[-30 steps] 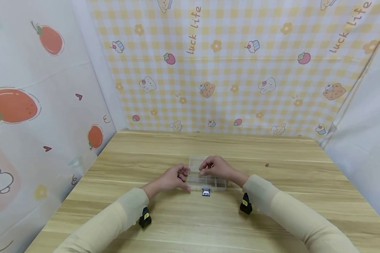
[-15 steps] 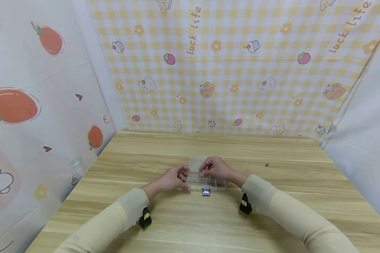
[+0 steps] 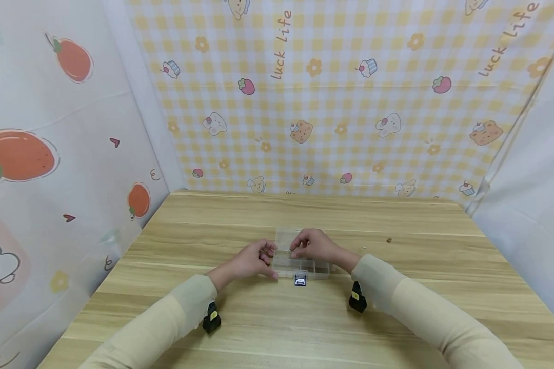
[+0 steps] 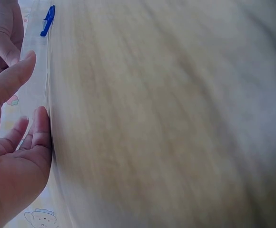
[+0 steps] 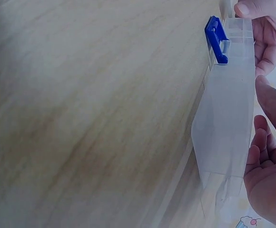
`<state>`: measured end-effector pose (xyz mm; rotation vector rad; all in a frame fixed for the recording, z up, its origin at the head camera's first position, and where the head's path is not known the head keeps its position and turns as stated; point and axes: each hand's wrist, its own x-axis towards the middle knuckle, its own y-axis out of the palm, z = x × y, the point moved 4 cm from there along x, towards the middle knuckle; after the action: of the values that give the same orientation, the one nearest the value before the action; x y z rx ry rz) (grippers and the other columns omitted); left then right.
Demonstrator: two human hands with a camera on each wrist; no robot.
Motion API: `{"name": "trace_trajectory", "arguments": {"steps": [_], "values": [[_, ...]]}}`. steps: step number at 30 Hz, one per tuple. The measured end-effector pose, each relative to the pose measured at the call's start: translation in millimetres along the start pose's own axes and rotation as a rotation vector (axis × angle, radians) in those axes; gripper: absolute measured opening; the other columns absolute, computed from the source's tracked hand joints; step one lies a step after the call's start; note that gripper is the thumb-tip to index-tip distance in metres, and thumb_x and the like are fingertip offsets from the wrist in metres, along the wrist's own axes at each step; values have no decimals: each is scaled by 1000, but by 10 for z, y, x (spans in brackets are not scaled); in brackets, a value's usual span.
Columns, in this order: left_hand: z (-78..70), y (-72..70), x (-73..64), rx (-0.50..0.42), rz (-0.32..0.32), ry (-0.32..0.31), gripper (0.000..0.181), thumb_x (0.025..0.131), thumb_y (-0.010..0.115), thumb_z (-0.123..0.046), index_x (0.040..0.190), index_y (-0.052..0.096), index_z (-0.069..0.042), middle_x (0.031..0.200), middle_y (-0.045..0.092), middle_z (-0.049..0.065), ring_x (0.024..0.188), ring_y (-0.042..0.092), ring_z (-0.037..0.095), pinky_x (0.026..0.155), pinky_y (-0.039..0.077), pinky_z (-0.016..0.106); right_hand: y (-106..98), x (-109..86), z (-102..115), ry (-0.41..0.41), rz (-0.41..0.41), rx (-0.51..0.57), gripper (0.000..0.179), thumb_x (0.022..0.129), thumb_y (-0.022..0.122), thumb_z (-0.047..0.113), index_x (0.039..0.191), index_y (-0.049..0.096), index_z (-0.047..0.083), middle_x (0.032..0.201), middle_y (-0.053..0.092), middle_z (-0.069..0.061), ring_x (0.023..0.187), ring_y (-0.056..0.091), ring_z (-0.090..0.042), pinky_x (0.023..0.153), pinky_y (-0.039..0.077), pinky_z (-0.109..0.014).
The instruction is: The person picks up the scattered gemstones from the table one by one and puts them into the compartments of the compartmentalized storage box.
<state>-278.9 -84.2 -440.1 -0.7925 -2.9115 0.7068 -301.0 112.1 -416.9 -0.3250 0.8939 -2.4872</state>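
Observation:
A clear plastic compartment box (image 3: 321, 268) with its lid (image 3: 283, 237) laid back lies on the wooden table. Its blue latch (image 5: 216, 40) hangs at the front, in the right wrist view. My left hand (image 3: 254, 258) holds the box's left side, thumb at the near corner and fingers curled farther back. Above the back row of compartments is my right hand (image 3: 316, 245), its fingers bent and its thumb close to the index finger. Whether anything thin is pinched between these fingertips cannot be made out. The front compartments show no contents.
A small brown piece (image 3: 389, 240) lies on the table (image 3: 258, 328) to the right of the box. Nearer the right hand is a tiny pale bit (image 3: 364, 248). A checked cloth (image 3: 323, 102) hangs behind the table, with white cloth at both sides.
The right hand has dipped very slightly over the box since one second ago. The left hand and the box have stayed where they were.

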Motion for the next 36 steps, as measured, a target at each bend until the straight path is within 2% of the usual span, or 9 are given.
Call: {"name": "trace_trajectory", "arguments": {"steps": [14,21,36], "values": [[-32,2,-11,7,-7,-11,68,68,88,-5,125,53,1,107,56,9,90,54,20,80,48,33,-58,-42,-25,24,-25,-17,11,79,82,13,87,75,12,83,60,1,73,50,-17,62,44,-30],[-5,7,10,4,-12,-11,67,67,89,-5,124,54,0,107,56,9,90,53,20,80,47,32,-212,-106,-43,6,-55,-39,11,80,80,12,89,75,9,86,62,2,74,50,-17,63,43,-29],[-6,6,-4,-27,-5,-17,67,66,88,-1,123,53,1,107,55,10,89,53,21,79,47,32,-602,-410,-161,47,-137,-18,15,83,78,10,96,75,4,90,66,0,75,49,-20,63,42,-30]]}}
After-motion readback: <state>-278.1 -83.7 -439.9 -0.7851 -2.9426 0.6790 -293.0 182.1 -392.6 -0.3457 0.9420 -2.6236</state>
